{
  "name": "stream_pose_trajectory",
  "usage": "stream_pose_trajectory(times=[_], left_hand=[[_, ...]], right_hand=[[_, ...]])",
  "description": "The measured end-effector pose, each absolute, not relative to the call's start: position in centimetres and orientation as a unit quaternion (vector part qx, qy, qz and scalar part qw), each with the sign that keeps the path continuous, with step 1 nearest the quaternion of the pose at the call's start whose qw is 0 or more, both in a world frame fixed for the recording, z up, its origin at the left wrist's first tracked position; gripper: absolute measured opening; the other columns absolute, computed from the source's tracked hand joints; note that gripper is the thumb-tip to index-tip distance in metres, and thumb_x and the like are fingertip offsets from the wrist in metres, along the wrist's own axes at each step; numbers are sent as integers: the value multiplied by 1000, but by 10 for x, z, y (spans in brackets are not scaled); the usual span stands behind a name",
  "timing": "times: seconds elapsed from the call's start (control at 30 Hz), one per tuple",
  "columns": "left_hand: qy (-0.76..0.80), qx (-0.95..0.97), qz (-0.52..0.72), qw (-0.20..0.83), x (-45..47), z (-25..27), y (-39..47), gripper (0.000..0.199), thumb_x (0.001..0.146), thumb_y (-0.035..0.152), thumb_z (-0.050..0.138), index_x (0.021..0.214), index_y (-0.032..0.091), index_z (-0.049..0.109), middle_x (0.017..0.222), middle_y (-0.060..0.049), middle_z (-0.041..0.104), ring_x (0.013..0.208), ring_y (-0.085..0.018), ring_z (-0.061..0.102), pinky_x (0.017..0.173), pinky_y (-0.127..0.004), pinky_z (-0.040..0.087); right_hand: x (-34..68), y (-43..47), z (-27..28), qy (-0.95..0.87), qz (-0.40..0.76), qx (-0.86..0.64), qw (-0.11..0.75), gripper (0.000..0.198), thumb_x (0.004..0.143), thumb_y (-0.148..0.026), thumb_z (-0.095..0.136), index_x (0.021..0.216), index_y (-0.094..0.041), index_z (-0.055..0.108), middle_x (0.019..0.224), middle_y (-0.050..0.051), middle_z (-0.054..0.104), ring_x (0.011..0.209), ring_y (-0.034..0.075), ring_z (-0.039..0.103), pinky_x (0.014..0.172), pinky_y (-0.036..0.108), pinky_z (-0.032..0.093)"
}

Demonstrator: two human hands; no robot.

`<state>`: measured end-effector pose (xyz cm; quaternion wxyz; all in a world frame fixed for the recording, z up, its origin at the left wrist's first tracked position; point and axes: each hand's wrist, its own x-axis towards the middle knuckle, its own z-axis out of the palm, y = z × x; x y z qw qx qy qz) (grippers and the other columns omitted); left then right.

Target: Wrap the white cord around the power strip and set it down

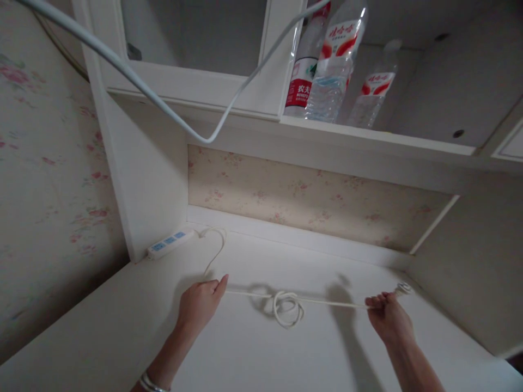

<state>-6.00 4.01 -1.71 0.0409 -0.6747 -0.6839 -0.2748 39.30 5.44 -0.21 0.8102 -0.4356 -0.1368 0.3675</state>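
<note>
A white power cord (335,302) is stretched between my two hands above the white desktop, with a looped coil in its middle. My left hand (201,305) is closed round the cord on the left, thumb pointing up and to the right. On the right, my right hand (389,317) grips the cord in a fist. A small whitish end piece (403,288), probably the plug, sticks out beyond that fist; its exact shape is unclear. From behind my left hand the cord curves back to a white power strip (170,243) with blue socket faces, lying at the desk's back left.
Overhead, a shelf (376,136) holds a red-labelled bottle (300,81) and two clear water bottles, the nearer bottle (337,60) leaning. A thick pale cable (163,106) hangs across the upper left. Side panels and a flowered wall (302,190) enclose the white desk (253,354).
</note>
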Motion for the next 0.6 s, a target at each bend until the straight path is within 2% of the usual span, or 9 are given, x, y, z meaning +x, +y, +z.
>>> stream_pose_trajectory(times=[0.1,0.2,0.27,0.37,0.47,0.5,0.6], left_hand=[[-669,-682,-296,6,-55,-20,41,58,89,53,34,47,19,54,51,-5,60,50,-16,52,52,-27,21],[-640,-681,-345,-87,-50,-24,43,58,88,54,36,42,18,44,43,-1,46,46,-13,43,53,-27,22],[-629,-640,-399,-188,-45,-23,44,57,85,57,38,43,19,38,41,2,36,45,-12,38,52,-26,22],[-587,-523,-475,-395,-36,-15,46,50,80,60,44,51,20,39,45,6,30,44,-10,31,48,-24,21],[-451,-432,-532,-572,-28,-4,43,38,80,51,51,62,19,42,51,7,32,46,-9,28,47,-22,25],[-396,-417,-550,-605,-26,-1,41,32,80,45,53,64,19,43,54,6,36,49,-9,32,50,-22,29],[-291,-412,-578,-642,-23,8,30,8,76,24,55,75,17,51,73,0,51,72,-13,47,69,-24,38]], right_hand=[[420,47,8,-123,328,-450,822,26,80,-10,47,58,-19,40,45,-9,32,33,4,30,33,15,28],[425,43,17,-141,287,-468,824,19,84,-21,51,65,-20,49,49,-7,41,37,6,38,34,16,34],[415,41,24,-182,295,-466,814,16,83,-30,55,72,-19,53,53,-6,45,40,6,42,35,16,37],[378,35,40,-263,379,-437,772,20,79,-36,63,79,-18,55,57,-6,49,40,4,42,35,14,36],[316,22,64,-329,467,-427,701,24,77,-38,67,88,-18,58,59,-6,51,36,3,39,30,13,33],[292,18,73,-335,502,-414,681,25,77,-37,67,92,-19,58,61,-6,52,36,3,40,30,13,32],[222,5,95,-314,623,-370,614,20,79,-32,66,92,-18,59,66,-5,54,48,5,52,40,14,42]])
